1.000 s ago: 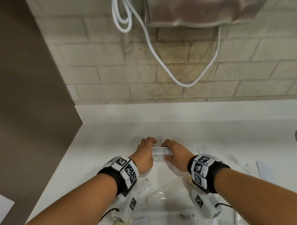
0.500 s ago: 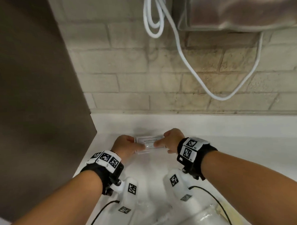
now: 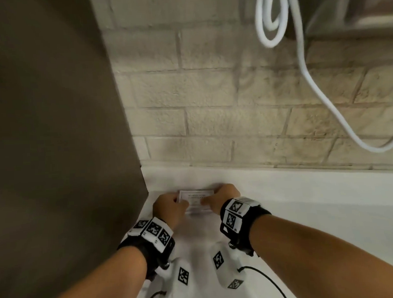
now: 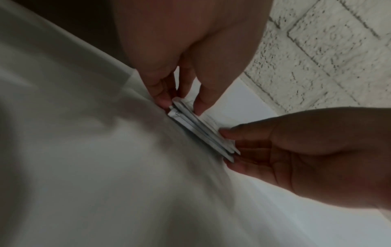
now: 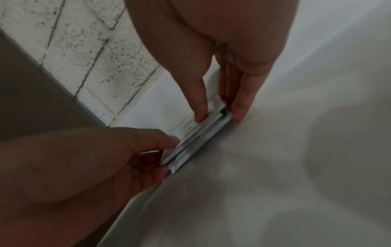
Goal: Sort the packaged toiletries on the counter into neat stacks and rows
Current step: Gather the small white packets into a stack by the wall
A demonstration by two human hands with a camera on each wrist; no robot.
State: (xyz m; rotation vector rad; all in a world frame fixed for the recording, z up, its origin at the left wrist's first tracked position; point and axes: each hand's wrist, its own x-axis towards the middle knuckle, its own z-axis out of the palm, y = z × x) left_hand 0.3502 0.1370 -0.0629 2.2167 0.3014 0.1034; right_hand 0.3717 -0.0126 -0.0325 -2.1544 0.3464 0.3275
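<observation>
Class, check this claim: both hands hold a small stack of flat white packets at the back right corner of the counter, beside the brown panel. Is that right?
One detail is wrong: the head view shows the stack of packets at the back left corner, beside the brown panel. The left hand and right hand do hold it.

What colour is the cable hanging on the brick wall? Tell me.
White; the looped cable shows best in the head view.

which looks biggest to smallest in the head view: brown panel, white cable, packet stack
1. brown panel, fills the left side.
2. white cable, a long thin loop.
3. packet stack, small between both hands, though farther from the camera.
</observation>
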